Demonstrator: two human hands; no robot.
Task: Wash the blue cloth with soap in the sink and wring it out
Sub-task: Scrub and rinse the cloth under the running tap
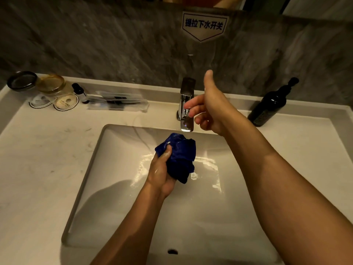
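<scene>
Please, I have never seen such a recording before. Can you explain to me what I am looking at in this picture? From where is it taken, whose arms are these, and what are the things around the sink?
There is no machine here. A person wears one camera on the head, so you look down along their own two bare arms. The left hand is closed around a bunched blue cloth over the white sink; there is some white foam on the cloth and fingers. The right hand is open at the chrome faucet, fingers by it, thumb up. No water stream is visible. On the counter, at the right, stands a dark pump bottle. At the left are two jars, a small dropper bottle and a clear tray with wrapped items. A sign hangs on the wall.
</scene>
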